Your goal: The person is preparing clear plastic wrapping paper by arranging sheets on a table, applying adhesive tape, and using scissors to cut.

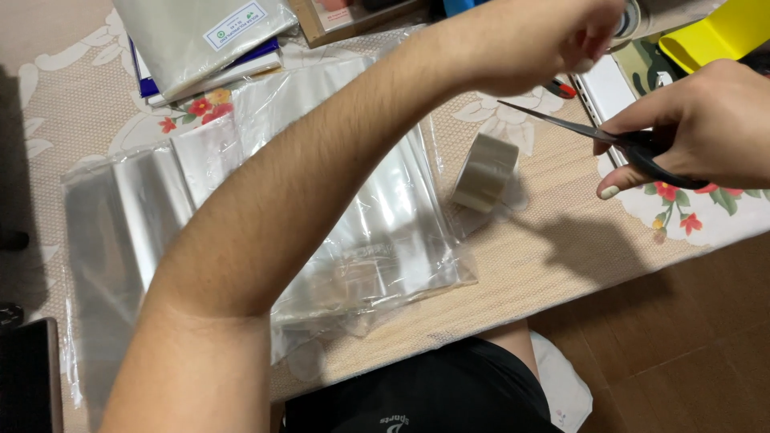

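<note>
The right hand (706, 128) had its fingers curled through the black handles of a pair of scissors (597, 136), blades a bit apart and pointing left over the table. The left hand (537, 40) reached across, fingertips pinched together, though I couldn't tell on what. A roll of clear tape (484, 172) stood just below the blades, on the flowered tablecloth (80, 96). The left forearm blocked much of the clear plastic bags (393, 216).

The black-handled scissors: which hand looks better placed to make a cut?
The right hand, probably: it already grips the black-handled scissors, blades pointing toward the left hand, which is raised with fingers pinched above the roll of clear tape.
</note>
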